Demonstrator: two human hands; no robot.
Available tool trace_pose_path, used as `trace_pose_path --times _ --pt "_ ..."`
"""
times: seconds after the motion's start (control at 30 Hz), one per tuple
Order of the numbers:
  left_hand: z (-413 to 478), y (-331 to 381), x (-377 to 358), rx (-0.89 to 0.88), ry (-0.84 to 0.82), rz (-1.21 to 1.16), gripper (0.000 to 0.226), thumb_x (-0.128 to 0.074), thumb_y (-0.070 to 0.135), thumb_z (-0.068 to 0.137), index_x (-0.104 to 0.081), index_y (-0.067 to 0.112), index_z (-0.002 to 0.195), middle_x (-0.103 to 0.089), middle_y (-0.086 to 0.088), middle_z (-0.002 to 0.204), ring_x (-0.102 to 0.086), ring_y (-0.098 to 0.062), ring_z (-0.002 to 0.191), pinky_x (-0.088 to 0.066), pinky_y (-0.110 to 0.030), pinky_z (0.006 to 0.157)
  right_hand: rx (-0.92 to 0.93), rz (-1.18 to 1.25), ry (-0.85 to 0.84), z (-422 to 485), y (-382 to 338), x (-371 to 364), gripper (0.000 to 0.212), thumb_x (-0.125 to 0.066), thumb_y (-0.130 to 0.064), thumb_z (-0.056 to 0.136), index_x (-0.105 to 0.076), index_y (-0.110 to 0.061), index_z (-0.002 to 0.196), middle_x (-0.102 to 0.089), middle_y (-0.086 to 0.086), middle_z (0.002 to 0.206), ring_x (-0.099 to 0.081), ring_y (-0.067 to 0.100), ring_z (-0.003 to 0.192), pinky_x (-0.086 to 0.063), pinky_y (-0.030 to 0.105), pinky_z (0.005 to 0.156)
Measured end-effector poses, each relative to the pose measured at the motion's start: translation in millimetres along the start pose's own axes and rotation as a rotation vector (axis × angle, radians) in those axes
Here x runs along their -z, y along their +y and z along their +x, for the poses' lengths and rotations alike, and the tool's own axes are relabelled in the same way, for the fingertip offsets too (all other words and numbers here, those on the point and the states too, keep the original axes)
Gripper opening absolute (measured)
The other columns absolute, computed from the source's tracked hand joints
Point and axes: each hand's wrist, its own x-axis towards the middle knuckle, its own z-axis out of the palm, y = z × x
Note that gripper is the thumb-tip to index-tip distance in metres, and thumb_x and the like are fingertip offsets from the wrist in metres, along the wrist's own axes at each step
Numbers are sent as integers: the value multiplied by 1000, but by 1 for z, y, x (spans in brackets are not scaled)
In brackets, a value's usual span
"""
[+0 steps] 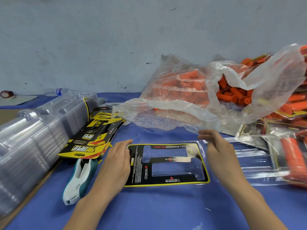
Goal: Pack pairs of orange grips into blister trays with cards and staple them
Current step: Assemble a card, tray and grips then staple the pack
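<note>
Before us a blue-covered worktop runs back to a pale, scuffed wall. At its centre lies a clear blister tray with a black-and-yellow card laid in it, both pockets empty. Our left hand rests flat on the card's 9 o'clock edge, fingers straight. Our right hand bends its fingers over the tray's 2 o'clock corner; we cannot tell whether it pinches the plastic. At 8 o'clock, just beside the left hand, lies a white-and-teal stapler. Loose cards sit at 10 o'clock and stacked empty trays at 9. Orange grips fill plastic bags at 1 o'clock.
</note>
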Motion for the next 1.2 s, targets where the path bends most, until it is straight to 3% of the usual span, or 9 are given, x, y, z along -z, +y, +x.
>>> trace_pose_path --times 0.1,0.27,0.47,0.67,0.83,1.13,1.2 --pt "0 1 1 -4 12 7 33 -34 17 104 -50 24 132 -46 16 123 -33 11 109 -25 -13 94 -24 76 27 1 -2 3 43 -34 0 94 -61 -33 102 -68 -17 101 -55 -6 73 -36 8 60" --pt "-1 4 2 1 10 13 33 -34 19 105 -49 25 133 -44 17 123 -32 11 110 -26 -16 95 -26 110 33 2 -7 5 42 -36 -2 94 -61 -34 101 -69 -17 100 -51 -1 60 -36 19 58" --pt "-3 9 5 9 -6 38 34 -32 21 105 -48 24 135 -42 18 123 -31 10 111 -27 -16 97 1 122 33 1 -12 0 39 -37 -4 95 -60 -35 101 -68 -17 99 -46 6 47 -36 15 48" --pt "-4 12 5 -7 3 38 33 -33 20 105 -49 22 134 -42 18 123 -29 13 110 -22 -9 95 43 103 39 3 -23 -12 35 -40 -3 93 -61 -30 103 -67 -16 99 -54 3 58 -38 11 54" --pt "-4 12 2 -9 -6 36 34 -33 21 105 -49 24 135 -45 16 127 -32 10 114 -25 -13 98 38 130 25 6 -30 -17 33 -40 -7 95 -60 -31 104 -67 -16 101 -50 6 46 -39 14 48" --pt "27 37 -10 -50 -1 -27 32 -37 26 104 -50 27 134 -49 16 127 -41 -5 123 -29 -19 97 29 109 27 26 -34 -7 31 -39 -9 95 -58 -30 107 -66 -15 100 -55 -1 67 -38 16 54" --pt "55 44 -20 -59 -29 -37 33 -38 24 104 -52 22 134 -52 9 130 -42 -9 126 -30 -21 101 31 101 6 33 -33 -6 31 -39 -9 94 -58 -28 109 -65 -15 98 -56 0 75 -40 17 61"
